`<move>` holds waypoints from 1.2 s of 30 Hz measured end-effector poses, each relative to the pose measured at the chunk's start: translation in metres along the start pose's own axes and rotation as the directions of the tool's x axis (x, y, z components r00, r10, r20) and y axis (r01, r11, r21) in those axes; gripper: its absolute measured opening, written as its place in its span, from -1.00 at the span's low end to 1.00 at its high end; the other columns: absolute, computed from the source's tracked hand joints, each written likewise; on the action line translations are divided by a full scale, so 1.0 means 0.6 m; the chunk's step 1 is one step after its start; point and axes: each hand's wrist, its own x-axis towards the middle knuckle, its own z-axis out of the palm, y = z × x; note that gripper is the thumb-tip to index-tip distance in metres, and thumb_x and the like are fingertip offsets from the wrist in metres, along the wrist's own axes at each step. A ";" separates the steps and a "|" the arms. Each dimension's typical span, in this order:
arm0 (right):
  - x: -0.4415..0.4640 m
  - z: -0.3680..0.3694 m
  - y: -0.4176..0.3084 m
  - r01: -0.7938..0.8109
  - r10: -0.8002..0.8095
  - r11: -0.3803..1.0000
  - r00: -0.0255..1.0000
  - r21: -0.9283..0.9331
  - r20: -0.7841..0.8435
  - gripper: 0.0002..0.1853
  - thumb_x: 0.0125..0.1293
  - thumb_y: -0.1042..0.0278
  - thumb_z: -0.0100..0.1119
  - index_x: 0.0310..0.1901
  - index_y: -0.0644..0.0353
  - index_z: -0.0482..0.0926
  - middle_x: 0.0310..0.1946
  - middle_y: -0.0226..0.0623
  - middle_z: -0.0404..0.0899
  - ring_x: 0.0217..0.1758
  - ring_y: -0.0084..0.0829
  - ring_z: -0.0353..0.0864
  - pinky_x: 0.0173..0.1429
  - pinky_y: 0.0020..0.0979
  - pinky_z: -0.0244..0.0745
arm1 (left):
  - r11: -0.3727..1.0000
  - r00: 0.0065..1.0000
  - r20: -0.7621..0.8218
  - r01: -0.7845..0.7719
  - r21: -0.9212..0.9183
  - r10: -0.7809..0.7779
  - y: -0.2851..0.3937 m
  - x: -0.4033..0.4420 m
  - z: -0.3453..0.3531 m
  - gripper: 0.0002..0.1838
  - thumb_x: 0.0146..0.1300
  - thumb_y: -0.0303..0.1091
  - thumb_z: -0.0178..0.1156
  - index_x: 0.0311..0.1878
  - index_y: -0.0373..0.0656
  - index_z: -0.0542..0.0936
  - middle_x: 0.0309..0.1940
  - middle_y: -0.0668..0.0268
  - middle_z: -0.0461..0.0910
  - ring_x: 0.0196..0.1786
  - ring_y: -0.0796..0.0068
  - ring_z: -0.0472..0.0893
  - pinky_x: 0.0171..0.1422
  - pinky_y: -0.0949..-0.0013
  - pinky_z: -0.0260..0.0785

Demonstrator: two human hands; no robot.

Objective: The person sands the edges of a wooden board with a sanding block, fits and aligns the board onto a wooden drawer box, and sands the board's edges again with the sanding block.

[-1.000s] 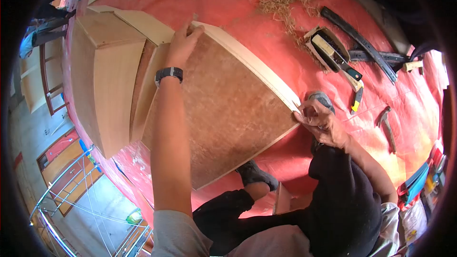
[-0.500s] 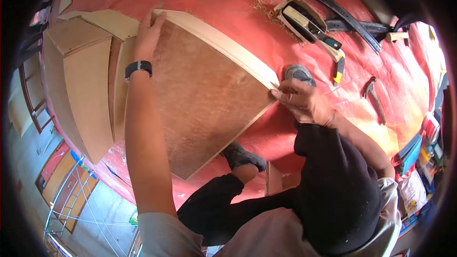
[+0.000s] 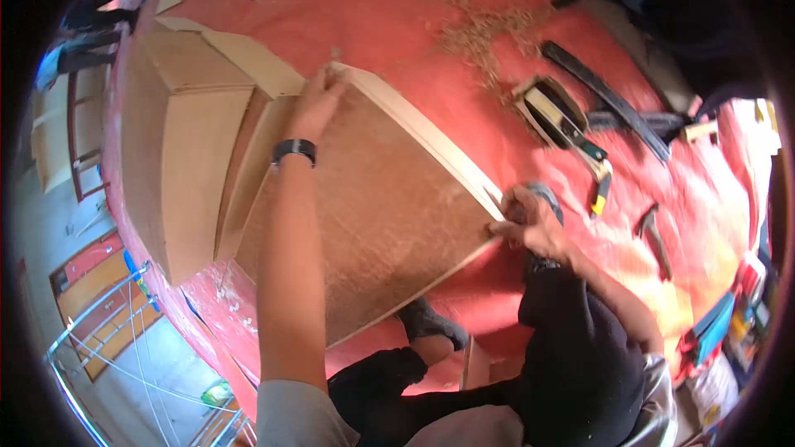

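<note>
A brown plywood panel [image 3: 389,207] with a pale wooden strip [image 3: 422,141] along its far edge lies slanted before me. My left hand [image 3: 319,103], with a dark band on the wrist, grips the panel's far left corner, fingers bent over the edge. At the right corner, where strip and panel end, my right hand [image 3: 534,223] has its thumb and fingers closed on the edge. The panel's underside is hidden. Left of it, close to my left forearm, stands a boxy plywood piece [image 3: 203,165].
Red sheeting [image 3: 373,0] covers the work surface. To the right lie a hammer [image 3: 656,240], a yellow-and-black handled tool [image 3: 600,190], a hand plane [image 3: 551,112] and dark curved bars [image 3: 609,99]. Wood shavings [image 3: 489,29] are scattered at the back. A metal frame [image 3: 108,323] stands lower left.
My view has tilted, so the panel, tools and both hands appear lower in the picture. Both hands keep their places at the panel's corners.
</note>
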 end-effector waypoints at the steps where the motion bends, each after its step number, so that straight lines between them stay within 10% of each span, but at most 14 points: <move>1: -0.004 0.003 -0.007 -0.021 0.021 0.997 1.000 0.067 0.008 -0.58 0.15 0.25 0.68 -0.21 0.16 0.53 -0.42 -0.35 0.51 -0.27 -0.45 0.52 -0.17 -0.31 0.44 | 0.999 1.000 0.017 -0.019 0.029 0.019 0.000 -0.007 -0.003 -0.11 0.55 0.25 0.15 0.71 -0.17 0.24 0.70 0.08 0.26 0.73 0.15 0.23 0.75 0.12 0.06; 5: -0.008 0.003 -0.023 -0.031 0.027 0.992 0.999 0.125 0.032 -0.65 0.25 0.40 0.60 -0.18 0.17 0.49 -0.44 -0.41 0.52 -0.42 -0.57 0.51 -0.34 -0.40 0.39 | 0.935 0.994 0.004 0.106 -0.339 -0.111 0.003 -0.012 -0.014 -0.19 0.63 0.15 0.10 0.69 -0.24 0.26 0.69 0.11 0.27 0.75 0.24 0.16 0.77 0.19 -0.01; 25: -0.017 0.003 -0.003 0.124 -0.122 0.989 0.992 0.084 -0.022 -0.58 0.29 0.26 0.66 -0.11 0.15 0.51 -0.49 -0.58 0.34 -0.45 -0.71 0.24 -0.36 -0.49 0.09 | 0.972 0.994 0.018 0.113 -0.204 -0.111 0.012 -0.024 -0.014 -0.39 0.68 -0.08 0.08 0.64 -0.20 0.37 0.53 0.16 0.51 0.56 0.33 0.44 0.61 0.31 0.20; 29: -0.021 0.001 -0.012 0.027 -0.032 0.983 0.999 0.183 0.023 -0.64 0.36 0.21 0.60 -0.12 0.18 0.55 -0.44 -0.53 0.46 -0.40 -0.64 0.35 -0.30 -0.43 0.25 | 0.969 0.998 0.060 0.038 -0.244 -0.024 -0.006 -0.012 -0.017 -0.33 0.68 0.00 0.10 0.68 -0.14 0.32 0.61 0.29 0.41 0.66 0.40 0.29 0.69 0.30 0.02; 32: -0.018 -0.020 -0.030 0.200 -0.195 0.965 0.980 -0.169 0.049 -0.71 0.46 0.24 0.50 -0.06 0.22 0.58 -0.36 -0.48 0.55 -0.30 -0.60 0.48 -0.17 -0.41 0.41 | 0.956 0.995 0.097 0.014 -0.293 0.015 -0.020 -0.001 -0.018 -0.33 0.68 -0.01 0.09 0.68 -0.15 0.32 0.61 0.29 0.41 0.66 0.41 0.28 0.70 0.31 0.03; 36: -0.026 -0.081 -0.122 0.298 -0.285 0.954 0.924 0.015 -0.257 -0.81 0.50 0.37 0.39 0.01 0.25 0.63 -0.20 -0.41 0.65 -0.13 -0.58 0.61 0.02 -0.44 0.53 | 0.960 0.995 0.074 0.078 -0.267 -0.060 0.001 -0.015 -0.015 -0.35 0.69 -0.03 0.09 0.66 -0.20 0.34 0.60 0.28 0.42 0.66 0.41 0.29 0.70 0.30 0.04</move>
